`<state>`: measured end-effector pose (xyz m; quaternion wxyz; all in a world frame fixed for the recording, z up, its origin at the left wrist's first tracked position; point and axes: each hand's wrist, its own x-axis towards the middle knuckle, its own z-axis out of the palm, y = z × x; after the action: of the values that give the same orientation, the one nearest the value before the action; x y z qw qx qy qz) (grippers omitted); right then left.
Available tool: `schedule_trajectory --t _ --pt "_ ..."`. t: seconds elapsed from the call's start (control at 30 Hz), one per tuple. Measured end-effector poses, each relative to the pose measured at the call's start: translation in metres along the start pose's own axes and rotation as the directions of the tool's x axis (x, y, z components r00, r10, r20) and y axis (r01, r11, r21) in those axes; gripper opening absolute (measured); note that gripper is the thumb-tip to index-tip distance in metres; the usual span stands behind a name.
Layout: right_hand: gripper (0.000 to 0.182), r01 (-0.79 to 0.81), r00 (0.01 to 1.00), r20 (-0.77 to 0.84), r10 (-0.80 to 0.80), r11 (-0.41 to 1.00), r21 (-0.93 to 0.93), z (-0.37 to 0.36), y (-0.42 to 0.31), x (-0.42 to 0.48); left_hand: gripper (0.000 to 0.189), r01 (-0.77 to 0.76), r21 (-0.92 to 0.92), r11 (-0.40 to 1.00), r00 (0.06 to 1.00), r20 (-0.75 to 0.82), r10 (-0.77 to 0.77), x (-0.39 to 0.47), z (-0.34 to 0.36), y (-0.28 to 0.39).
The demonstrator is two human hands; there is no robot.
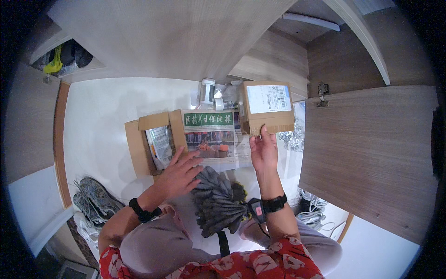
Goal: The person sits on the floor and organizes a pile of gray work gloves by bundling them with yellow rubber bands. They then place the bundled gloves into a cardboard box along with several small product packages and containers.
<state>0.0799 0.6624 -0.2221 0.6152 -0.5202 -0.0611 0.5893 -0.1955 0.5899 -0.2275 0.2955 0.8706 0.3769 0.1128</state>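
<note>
In the head view, my right hand (265, 150) pinches the near lower edge of a small brown cardboard box (271, 120) between thumb and fingers. A white printed label covers much of that box's upward side. My left hand (181, 172) hovers with spread, slightly blurred fingers at the near right corner of an open cardboard box (177, 129). Inside the open box lies a packet (160, 141) bearing print. A printed newspaper (209, 164) lies flat between the two boxes. Close to my left fingertips, bundles of dark grey work gloves (216, 198) are heaped before my legs.
Beyond the newspaper stand a white-lidded jar (208, 92) and clear plastic packaging (231, 89). Crumpled foil-like material (293, 137) lies right of the labelled box. An open wooden cabinet door (366, 153) borders the right side. Grey sneakers (94, 195) rest left, corded shoes (312, 209) right.
</note>
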Motion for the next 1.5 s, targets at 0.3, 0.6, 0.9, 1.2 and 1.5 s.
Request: schedule_trajectory --t 0.3,0.6,0.9,1.2,1.5 --pt "0.012 0.699 0.697 0.615 -0.367 0.158 -0.697 0.013 -0.011 -0.062 0.049 0.033 -0.175 0.984 0.87 -0.479 -0.115 0.032 -0.069 -0.001" --pt "0.038 0.834 0.404 0.85 -0.337 -0.246 -0.494 -0.01 -0.018 -0.059 0.062 -0.114 0.041 0.993 0.954 -0.274 0.121 0.055 -0.071 0.008" --pt "0.033 0.849 0.409 0.895 -0.18 -0.285 -0.445 -0.047 -0.021 -0.056 0.049 -0.306 0.28 0.91 0.951 0.129 0.28 0.066 -0.038 0.022" --pt "0.024 0.85 0.471 0.873 -0.129 -0.196 -0.488 -0.058 -0.018 -0.051 0.034 -0.446 0.399 0.801 0.895 0.182 0.407 0.077 -0.027 0.023" --pt "0.03 0.8 0.517 0.826 -0.226 -0.215 -0.56 -0.056 -0.011 -0.047 0.037 -0.299 0.221 0.928 0.952 0.13 0.276 0.061 -0.032 0.008"
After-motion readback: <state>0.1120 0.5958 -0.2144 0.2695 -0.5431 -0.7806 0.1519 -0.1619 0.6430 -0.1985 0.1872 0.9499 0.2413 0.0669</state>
